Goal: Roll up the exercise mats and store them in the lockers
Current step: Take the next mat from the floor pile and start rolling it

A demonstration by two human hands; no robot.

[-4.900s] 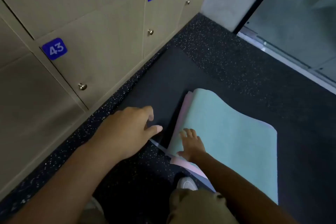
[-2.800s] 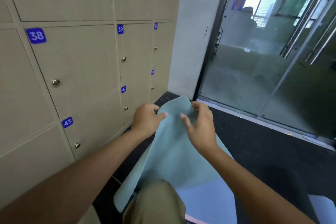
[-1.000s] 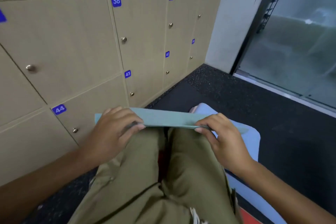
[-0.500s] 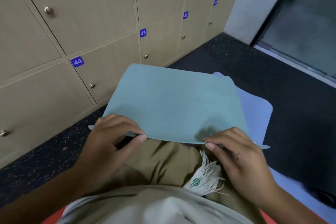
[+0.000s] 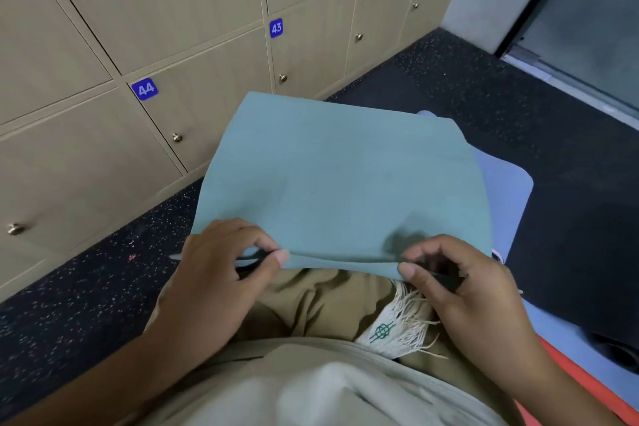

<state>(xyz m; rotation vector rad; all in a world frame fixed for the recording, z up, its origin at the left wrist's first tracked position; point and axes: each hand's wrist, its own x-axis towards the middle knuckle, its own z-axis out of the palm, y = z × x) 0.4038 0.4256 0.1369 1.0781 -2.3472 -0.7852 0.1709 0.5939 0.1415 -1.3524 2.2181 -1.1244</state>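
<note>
**Both your hands pinch the near edge of one teal mat**

Count what lies before you: one teal mat (image 5: 339, 183) across your lap, one pale blue mat (image 5: 501, 190) under it and stretching to your right, and a strip of an orange one (image 5: 567, 377) at the lower right. On the lockers (image 5: 173, 28) you can read four blue number plates: 44, 43, 42 and 41. Six round knobs show.

Your left hand (image 5: 214, 280) grips the teal mat's near edge between thumb and curled fingers. Your right hand (image 5: 463, 290) pinches the same edge further right, thumb under, fingers curled over. The edge lifts slightly between them, above your khaki trousers (image 5: 311, 301).
</note>
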